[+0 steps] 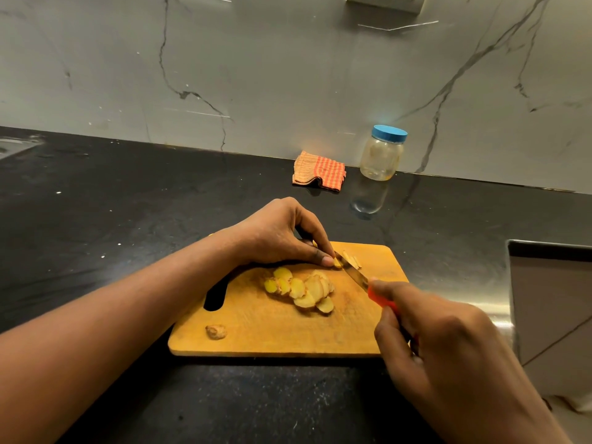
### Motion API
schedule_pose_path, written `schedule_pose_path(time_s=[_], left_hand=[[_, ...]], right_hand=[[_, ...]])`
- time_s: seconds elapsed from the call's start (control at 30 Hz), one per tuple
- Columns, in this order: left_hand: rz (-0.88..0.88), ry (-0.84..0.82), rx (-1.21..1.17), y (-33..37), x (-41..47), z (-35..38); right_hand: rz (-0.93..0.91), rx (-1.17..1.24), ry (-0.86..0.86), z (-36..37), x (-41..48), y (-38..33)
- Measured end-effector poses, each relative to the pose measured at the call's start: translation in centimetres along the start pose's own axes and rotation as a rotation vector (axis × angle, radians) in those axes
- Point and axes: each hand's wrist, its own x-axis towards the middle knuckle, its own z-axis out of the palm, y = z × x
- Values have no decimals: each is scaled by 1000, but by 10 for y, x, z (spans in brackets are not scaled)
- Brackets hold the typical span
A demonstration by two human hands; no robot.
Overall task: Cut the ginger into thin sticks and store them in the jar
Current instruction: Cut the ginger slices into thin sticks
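Ginger, a small yellow slice (337, 262), is pinned under the curled fingertips of the left hand (282, 238) near the far edge of the rectangular wooden cutting board (256, 339). The right hand (448, 341) grips the orange-handled steel knife (354, 272), its blade set against that slice. Thin cut sticks (352, 260) lie just past the blade. A pile of round ginger slices (301, 290) sits mid-board, with a knobbly end piece (216, 331) front-left. On the black stone counter (128, 193) behind, the clear jar with a blue lid (381, 155) stands closed beside a folded orange checked cloth (318, 171).
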Motion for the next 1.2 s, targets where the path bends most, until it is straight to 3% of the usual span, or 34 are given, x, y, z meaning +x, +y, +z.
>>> schedule_pose_path(time_s=[0.3,0.4,0.53,0.6,1.2], left_hand=[[38,-9,82,2,-1,-1],[132,8,184,1,-7,-2],[395,58,431,-6,-23,0],[441,69,419,-9,-27,1],[336,-53,443,-9,-27,-7]], right_hand=[[-3,-56,-51,5,7,-1],[5,-86,-48,9,11,-1],[-14,-76,-45,12,8,1],[-16,-74,-34,13,8,1],[-56,-93,-42,10,15,2]])
